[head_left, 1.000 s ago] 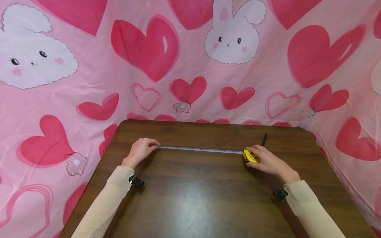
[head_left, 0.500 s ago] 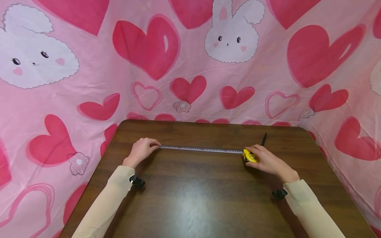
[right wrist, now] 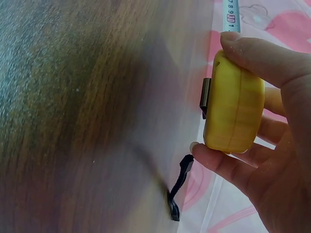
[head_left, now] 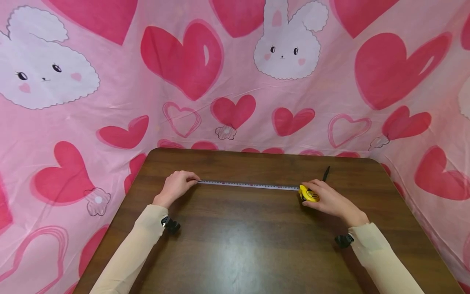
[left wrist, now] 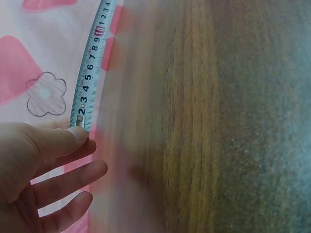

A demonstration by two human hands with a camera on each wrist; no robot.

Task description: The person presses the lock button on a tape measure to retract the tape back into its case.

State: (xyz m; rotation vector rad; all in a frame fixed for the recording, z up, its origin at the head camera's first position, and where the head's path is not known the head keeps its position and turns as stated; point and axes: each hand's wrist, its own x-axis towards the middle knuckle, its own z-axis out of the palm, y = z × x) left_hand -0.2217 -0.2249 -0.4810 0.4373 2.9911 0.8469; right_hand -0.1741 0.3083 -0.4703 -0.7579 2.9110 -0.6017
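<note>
A yellow tape measure (head_left: 309, 194) is in my right hand (head_left: 330, 200), thumb on top by the blade's mouth and fingers along the far side of the case. Its white blade (head_left: 249, 185) runs straight across the table to my left hand (head_left: 177, 185). There, thumb and index finger pinch the metal hook end (left wrist: 80, 121), while the other fingers stay spread beneath. Low numbers show beside the left thumb, rising away from it. In the right wrist view, the case (right wrist: 235, 102) stands on edge with a metal clip (right wrist: 205, 97) towards the table side.
A slim black strap-like piece (head_left: 326, 173) shows just beyond the right hand; the right wrist view shows a bent black strap (right wrist: 179, 187). The brown wooden table (head_left: 235, 228) meets pink heart-and-rabbit cloth (head_left: 235, 81) at its back and sides.
Both hands keep the same hold on the tape measure. My right hand and the case have shifted very slightly left; the head view has moved a little.
</note>
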